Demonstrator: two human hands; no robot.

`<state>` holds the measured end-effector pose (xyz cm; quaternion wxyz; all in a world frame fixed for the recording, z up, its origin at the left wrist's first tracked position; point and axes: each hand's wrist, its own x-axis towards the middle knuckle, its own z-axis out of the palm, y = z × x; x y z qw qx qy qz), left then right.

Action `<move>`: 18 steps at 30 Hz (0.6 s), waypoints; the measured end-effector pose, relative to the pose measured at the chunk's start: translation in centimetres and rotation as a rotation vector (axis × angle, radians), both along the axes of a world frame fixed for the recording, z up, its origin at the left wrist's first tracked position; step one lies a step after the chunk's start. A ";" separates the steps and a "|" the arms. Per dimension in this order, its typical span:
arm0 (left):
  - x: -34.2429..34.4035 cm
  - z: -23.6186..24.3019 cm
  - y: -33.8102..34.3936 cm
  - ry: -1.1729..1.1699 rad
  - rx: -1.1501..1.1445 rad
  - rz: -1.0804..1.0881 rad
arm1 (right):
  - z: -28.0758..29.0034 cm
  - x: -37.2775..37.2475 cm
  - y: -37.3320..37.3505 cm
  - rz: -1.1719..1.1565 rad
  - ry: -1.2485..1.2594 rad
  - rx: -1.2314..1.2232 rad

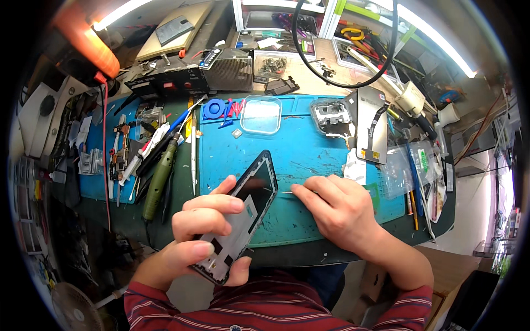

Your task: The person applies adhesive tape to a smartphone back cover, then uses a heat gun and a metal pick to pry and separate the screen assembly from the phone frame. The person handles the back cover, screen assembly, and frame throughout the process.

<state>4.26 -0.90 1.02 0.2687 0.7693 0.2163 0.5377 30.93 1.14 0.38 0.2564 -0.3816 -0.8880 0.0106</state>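
Note:
My left hand [207,223] grips a phone frame [251,207] by its long edges, tilted up above the blue work mat [292,160]. The frame has a dark rim, a grey metal area and a glossy dark end. Just right of it, my right hand [337,209] is closed in a pinch on a thin metal tool [286,192]. Only the tool's tip shows, pointing left toward the frame's edge with a small gap between. My fingers hide the rest, so its exact kind cannot be told.
Left of the mat's middle lie a green pen-shaped tool [160,185] and several pens and tweezers. Behind are a clear plastic box [261,115] and a blue ring-shaped holder [214,109]. Right stand phone parts [333,118], a white panel [371,127] and plastic bags [406,168].

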 end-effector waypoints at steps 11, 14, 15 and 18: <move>2.0 -1.2 -1.6 -0.077 0.045 0.144 | -0.6 -0.3 0.6 0.024 -0.021 0.070; 2.5 -2.3 -1.7 -0.136 0.119 0.164 | -0.4 -0.4 0.7 0.033 -0.051 0.085; 2.4 -2.4 -1.5 -0.114 0.147 0.128 | -0.4 -0.4 0.7 0.033 -0.051 0.091; 2.0 -2.4 -0.9 -0.054 0.194 0.057 | -0.5 -0.4 0.7 0.031 -0.059 0.092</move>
